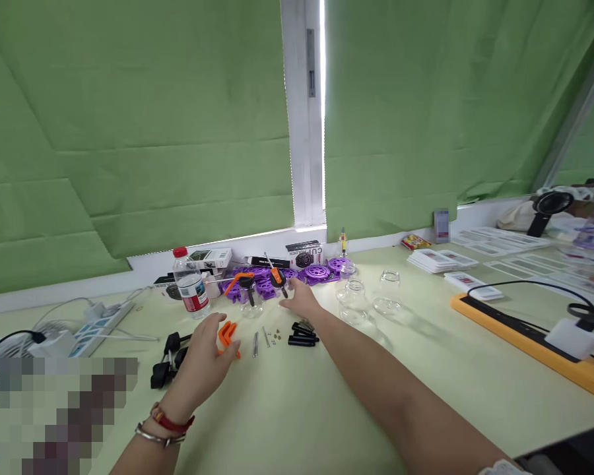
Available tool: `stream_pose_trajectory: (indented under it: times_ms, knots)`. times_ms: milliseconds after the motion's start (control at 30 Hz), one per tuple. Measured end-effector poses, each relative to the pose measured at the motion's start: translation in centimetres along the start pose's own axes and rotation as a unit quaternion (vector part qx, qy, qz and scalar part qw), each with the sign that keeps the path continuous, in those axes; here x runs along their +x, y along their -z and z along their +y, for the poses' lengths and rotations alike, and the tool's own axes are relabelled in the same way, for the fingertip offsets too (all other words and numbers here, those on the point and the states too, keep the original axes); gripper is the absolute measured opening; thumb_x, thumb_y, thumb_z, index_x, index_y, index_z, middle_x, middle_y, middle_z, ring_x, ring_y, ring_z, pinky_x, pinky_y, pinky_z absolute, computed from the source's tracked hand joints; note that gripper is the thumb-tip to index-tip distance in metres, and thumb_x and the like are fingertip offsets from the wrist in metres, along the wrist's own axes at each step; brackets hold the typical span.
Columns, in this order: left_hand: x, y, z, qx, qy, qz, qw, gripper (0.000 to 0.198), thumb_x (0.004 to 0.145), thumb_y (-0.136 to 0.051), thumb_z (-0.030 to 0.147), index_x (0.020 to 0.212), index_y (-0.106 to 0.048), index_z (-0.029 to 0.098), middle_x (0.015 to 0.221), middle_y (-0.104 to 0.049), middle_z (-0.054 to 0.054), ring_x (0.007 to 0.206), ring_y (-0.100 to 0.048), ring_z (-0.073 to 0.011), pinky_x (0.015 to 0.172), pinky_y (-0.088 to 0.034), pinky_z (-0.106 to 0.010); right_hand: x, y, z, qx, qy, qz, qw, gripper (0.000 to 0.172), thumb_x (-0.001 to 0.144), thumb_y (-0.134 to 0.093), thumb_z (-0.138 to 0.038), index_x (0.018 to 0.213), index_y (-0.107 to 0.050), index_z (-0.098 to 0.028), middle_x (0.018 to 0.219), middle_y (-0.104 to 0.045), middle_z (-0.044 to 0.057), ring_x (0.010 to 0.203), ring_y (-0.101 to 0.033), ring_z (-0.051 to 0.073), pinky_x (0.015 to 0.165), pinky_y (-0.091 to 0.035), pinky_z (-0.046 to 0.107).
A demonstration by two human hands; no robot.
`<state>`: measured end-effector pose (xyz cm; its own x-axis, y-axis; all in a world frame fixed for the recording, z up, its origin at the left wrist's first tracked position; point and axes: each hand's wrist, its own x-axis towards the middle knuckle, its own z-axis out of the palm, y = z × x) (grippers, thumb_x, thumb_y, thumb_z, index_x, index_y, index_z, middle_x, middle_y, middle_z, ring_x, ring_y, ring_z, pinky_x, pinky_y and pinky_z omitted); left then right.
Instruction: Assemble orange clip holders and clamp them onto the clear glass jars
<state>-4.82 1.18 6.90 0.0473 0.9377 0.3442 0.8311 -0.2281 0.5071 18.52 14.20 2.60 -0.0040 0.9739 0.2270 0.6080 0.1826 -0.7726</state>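
Note:
Fingers apart, my left hand (208,356) is over the table beside some orange angled parts (226,335); nothing shows in its grip. My right hand (299,300) reaches to a clear jar by an orange and black tool (277,276); what its fingertips touch is hard to make out. Another jar (251,305) holds black and orange tools. Purple parts (264,285) are piled behind. Between my hands lie metal rods (256,344), small brass-coloured pieces (276,334) and black cylinders (303,338). Black parts with metal rods (165,363) lie left of my left hand.
A water bottle (192,290) stands at the left, near a power strip (101,326). Empty glass jars (355,303) stand right of my right hand. Farther right are white cards (433,260), an orange-edged power strip (525,343) and part of a person's hand at the edge.

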Motion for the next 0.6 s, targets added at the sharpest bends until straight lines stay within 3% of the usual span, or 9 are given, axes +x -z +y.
stream_pose_trajectory:
  times_ms: [133,233,367,433,500,600]
  knots:
    - [-0.2,0.0,2.2,-0.162,0.074,-0.055,0.983,0.055,0.074,-0.059,0.051,0.117,-0.05,0.018,0.127,-0.053,-0.015,0.117,-0.052,-0.0315,0.09,-0.047,-0.043,-2.1,2.1,-1.3,-0.039,0.094,0.054,0.993,0.053,0.067,-0.068,-0.024,0.117,-0.052,-0.019,0.121,-0.053,0.009,0.113,-0.048,0.025,0.094,-0.041,0.038]
    - [-0.3,-0.4,4.2,-0.317,0.094,-0.083,0.94,0.053,0.073,-0.062,0.052,0.113,-0.05,0.019,0.119,-0.057,-0.013,0.11,-0.057,-0.0266,0.085,-0.05,-0.037,-5.3,3.1,-2.6,-0.113,0.206,0.103,0.967,0.054,0.065,-0.069,-0.023,0.116,-0.052,-0.019,0.122,-0.05,0.011,0.117,-0.042,0.028,0.097,-0.038,0.044]
    - [-0.8,-1.9,6.4,-0.467,0.113,-0.106,0.871,0.043,0.077,-0.058,0.055,0.1,-0.049,0.02,0.089,-0.061,-0.003,0.073,-0.067,-0.0191,0.055,-0.051,-0.028,-10.1,3.6,-3.9,-0.197,0.302,0.121,0.925,0.051,0.067,-0.065,-0.012,0.116,-0.054,-0.018,0.126,-0.047,0.014,0.121,-0.037,0.032,0.102,-0.031,0.05]
    - [-1.1,-2.9,6.7,-0.473,0.143,-0.064,0.867,0.041,0.075,-0.06,0.056,0.089,-0.048,0.019,0.074,-0.058,0.002,0.053,-0.062,-0.0146,0.042,-0.042,-0.023,-11.7,3.9,-4.0,-0.185,0.326,0.098,0.922,0.046,0.069,-0.062,-0.008,0.114,-0.055,-0.018,0.126,-0.047,0.014,0.124,-0.035,0.031,0.104,-0.029,0.049]
    - [-1.4,-3.5,6.4,-0.46,0.15,-0.027,0.875,0.04,0.075,-0.06,0.055,0.084,-0.048,0.018,0.068,-0.057,0.003,0.047,-0.057,-0.012,0.039,-0.035,-0.02,-12.4,4.5,-3.9,-0.116,0.295,0.067,0.946,0.049,0.07,-0.069,-0.019,0.116,-0.054,-0.02,0.13,-0.044,0.013,0.127,-0.033,0.031,0.106,-0.029,0.049]
    - [-1.6,-3.8,5.3,-0.428,0.106,-0.022,0.897,0.038,0.075,-0.06,0.053,0.082,-0.054,0.017,0.07,-0.062,0.0,0.054,-0.056,-0.0107,0.047,-0.04,-0.021,-12.6,5.7,-3.6,0.084,0.112,-0.002,0.99,0.075,0.065,-0.074,-0.05,0.128,-0.042,-0.025,0.138,-0.036,0.014,0.128,-0.035,0.032,0.099,-0.039,0.049]
